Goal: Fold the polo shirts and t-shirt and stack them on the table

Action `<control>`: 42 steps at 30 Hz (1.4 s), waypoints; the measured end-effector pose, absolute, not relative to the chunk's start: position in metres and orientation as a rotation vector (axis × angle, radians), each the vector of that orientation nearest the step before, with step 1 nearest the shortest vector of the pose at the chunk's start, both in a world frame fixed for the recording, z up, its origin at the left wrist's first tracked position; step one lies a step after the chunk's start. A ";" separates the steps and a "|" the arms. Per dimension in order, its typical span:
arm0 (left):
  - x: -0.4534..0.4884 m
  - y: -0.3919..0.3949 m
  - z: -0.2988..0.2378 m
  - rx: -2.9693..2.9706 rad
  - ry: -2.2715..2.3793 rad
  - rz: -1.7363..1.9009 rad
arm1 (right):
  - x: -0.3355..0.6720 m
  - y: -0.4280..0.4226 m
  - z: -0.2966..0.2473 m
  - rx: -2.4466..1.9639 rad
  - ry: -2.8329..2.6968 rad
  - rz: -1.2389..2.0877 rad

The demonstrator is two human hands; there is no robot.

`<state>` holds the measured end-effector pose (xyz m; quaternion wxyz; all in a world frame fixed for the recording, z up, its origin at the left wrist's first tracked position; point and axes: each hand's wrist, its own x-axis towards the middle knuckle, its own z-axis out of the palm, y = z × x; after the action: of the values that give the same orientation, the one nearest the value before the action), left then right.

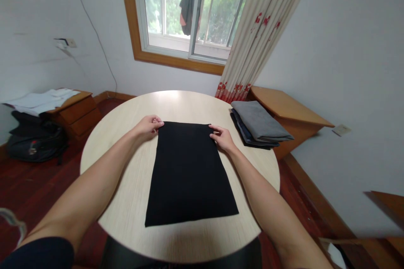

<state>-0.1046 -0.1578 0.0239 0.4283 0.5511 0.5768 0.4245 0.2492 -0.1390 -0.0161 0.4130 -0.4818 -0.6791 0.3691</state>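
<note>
A black folded cloth, perhaps a garment [191, 172], lies flat on the round pale wooden table [126, 201], its wider end toward me. My left hand [150, 126] pinches its far left corner between thumb and fingers. At the far right corner, my right hand [222, 137] has its thumb and fingers on the cloth's edge. Off to the right on the table rests a stack of folded cloths, a grey one [260, 119] on top and darker ones [248, 136] beneath.
A wooden desk [284, 107] stands against the right wall behind the table. To the left are a drawer cabinet [77, 111] with papers [44, 100] on it and a black bag [36, 141] on the floor. Beyond the table hang a curtain [252, 33] and a window [189, 12].
</note>
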 end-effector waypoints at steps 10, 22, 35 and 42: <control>-0.104 -0.155 0.023 1.753 1.700 0.930 | 0.241 -0.150 0.000 -1.340 -1.957 0.423; -0.001 -0.212 0.003 2.475 1.646 0.285 | 0.195 -0.185 0.006 -1.281 -2.623 0.261; -0.048 -0.175 -0.002 2.246 1.942 0.339 | 0.243 -0.174 0.009 -1.763 -2.266 0.136; -0.090 -0.176 0.038 1.979 2.165 0.076 | 0.254 -0.185 0.029 -1.879 -2.183 0.533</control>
<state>-0.0897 -0.1762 0.0375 0.1037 0.6709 0.7338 0.0259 0.2539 -0.1852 0.0294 0.1058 -0.6380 -0.7410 0.1810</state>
